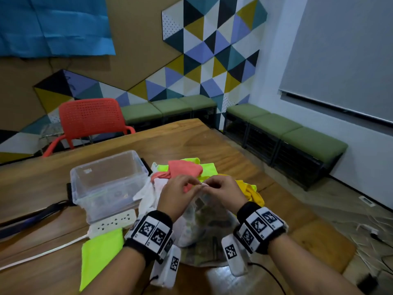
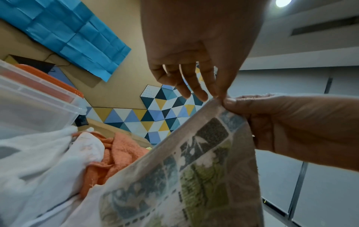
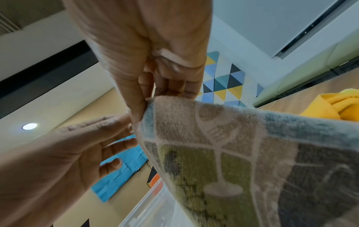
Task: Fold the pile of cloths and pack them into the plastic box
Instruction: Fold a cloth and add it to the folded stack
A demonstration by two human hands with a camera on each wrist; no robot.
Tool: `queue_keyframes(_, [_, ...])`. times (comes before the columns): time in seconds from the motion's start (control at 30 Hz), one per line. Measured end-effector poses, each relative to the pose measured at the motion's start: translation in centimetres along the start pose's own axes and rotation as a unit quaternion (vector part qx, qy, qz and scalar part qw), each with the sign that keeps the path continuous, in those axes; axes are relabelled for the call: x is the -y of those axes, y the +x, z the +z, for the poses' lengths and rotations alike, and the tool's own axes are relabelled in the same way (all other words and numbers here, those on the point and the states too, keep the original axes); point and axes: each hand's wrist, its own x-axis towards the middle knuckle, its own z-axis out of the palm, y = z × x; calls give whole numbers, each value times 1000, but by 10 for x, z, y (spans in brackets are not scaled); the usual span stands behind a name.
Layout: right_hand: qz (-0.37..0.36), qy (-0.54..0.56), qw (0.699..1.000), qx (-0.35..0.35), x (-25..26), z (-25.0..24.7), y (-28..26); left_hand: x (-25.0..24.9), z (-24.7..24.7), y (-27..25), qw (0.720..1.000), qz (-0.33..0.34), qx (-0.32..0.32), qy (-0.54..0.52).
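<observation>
Both hands meet above the table and pinch one top corner of a white towel [image 1: 202,218] printed in green and grey, which hangs down to the tabletop. My left hand [image 1: 187,188] pinches it from the left, my right hand [image 1: 219,187] from the right. In the left wrist view the left hand [image 2: 215,92] and right hand [image 2: 291,122] touch at the towel [image 2: 194,169] corner. The right wrist view shows the right hand [image 3: 139,107] on the towel [image 3: 233,153] edge. The clear plastic box [image 1: 104,161] stands open to the left. Behind lie coral [image 1: 185,168], yellow [image 1: 251,190] and white [image 1: 148,194] cloths.
A folded neon yellow cloth [image 1: 100,250] lies flat at the near left, beside a white power strip [image 1: 112,223] with its cable. A red chair [image 1: 91,120] stands at the wooden table's [image 1: 191,141] far side. Green benches [image 1: 297,133] line the walls.
</observation>
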Motion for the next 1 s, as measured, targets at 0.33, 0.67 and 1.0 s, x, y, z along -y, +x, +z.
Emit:
queue_keyframes(0.33, [23,20,999,-21,-12,2,0,-6,0,-1,992,-30,90,-78])
queue_keyframes(0.67, [39,-139,986,81,-56,-15,-6,-11,-23,15,990,-65,-85,-89])
queue_keyframes(1.0, [233,-361,892,139,-113,-64,-33,18,-53,24,978,-132,-160,-37])
